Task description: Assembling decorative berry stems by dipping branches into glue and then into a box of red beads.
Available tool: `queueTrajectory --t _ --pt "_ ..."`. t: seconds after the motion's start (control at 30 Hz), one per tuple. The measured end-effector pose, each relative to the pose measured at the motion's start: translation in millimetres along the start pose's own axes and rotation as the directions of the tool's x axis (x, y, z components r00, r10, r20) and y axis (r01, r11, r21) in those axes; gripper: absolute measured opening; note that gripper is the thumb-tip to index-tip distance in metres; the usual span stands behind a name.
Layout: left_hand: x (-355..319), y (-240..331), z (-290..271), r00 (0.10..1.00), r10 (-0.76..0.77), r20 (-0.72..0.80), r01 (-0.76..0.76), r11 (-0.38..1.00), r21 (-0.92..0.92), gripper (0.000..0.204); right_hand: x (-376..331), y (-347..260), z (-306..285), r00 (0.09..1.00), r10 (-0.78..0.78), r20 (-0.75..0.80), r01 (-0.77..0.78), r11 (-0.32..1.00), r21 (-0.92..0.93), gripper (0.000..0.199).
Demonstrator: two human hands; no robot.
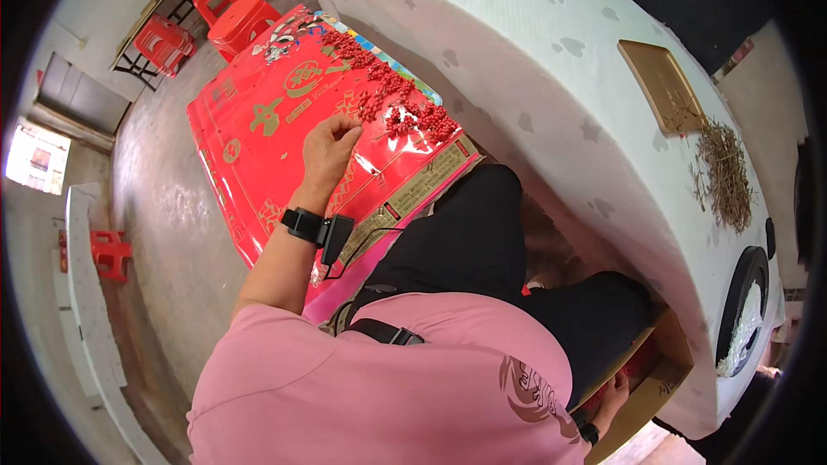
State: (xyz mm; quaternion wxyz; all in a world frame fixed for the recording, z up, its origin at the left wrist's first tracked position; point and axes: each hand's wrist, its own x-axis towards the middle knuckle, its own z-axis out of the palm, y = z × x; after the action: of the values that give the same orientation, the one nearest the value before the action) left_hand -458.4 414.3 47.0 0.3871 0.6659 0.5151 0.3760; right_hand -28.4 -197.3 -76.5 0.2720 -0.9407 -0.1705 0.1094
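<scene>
**Left Hand on Red Printed Sheet, Right Hand at Cardboard Box**

The left hand [329, 151] rests palm-down on a large red printed sheet [258, 133] with gold figures. The fingers [347, 127] curl loosely, tips touching the sheet; nothing is clamped between them, so the grip is slack and holds no object. A black wrist strap [301, 224] with a small black device [334, 239] sits on the forearm just behind the hand, and a thin cable runs from it toward the body.

A scatter of small red berries [392, 99] lies on the sheet just beyond and to the right of the fingertips. The nearest berries are close to the fingertips, but contact cannot be confirmed. The scatter extends away from the hand along the sheet's far edge.

The right hand [613, 400] is low beside the right hip, at the edge of a cardboard box [663, 375] under the table. Most of the hand is hidden by the pink shirt [388, 387], so its grip cannot be told.

Beyond the berries stands a table under a pale green cloth [534, 77]. On it, well apart from both hands, lie a flat brown tray [665, 86] and a pile of dry stems [725, 174]. Red plastic stools [233, 21] stand on the concrete floor beyond the sheet's far corner.
</scene>
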Motion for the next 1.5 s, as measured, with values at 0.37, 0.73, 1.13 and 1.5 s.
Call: queueTrajectory --t 0.37,0.73,1.13,1.5 --pt "-13.0 -37.5 45.6 0.992 -0.124 -0.006 0.116 0.909 0.401 0.016 -19.8 4.9 0.6 0.996 0.078 0.053 -0.077 0.997 -0.009 0.029" --pt "-15.0 -42.0 55.8 0.994 -0.104 0.035 0.071 0.854 0.516 0.018 -21.0 30.5 7.8 0.998 0.009 0.065 -0.005 0.998 -0.068 0.032" --pt "-1.9 -60.1 60.6 0.996 -0.050 0.068 0.006 0.849 0.528 0.017 -26.8 25.7 13.4 0.985 0.100 0.137 -0.110 0.992 0.062 0.031" --pt "-4.8 -62.6 63.9 0.994 0.060 0.093 -0.103 0.805 0.584 0.016 -30.4 -2.7 10.8 0.965 0.150 0.214 -0.189 0.966 0.178 0.034"
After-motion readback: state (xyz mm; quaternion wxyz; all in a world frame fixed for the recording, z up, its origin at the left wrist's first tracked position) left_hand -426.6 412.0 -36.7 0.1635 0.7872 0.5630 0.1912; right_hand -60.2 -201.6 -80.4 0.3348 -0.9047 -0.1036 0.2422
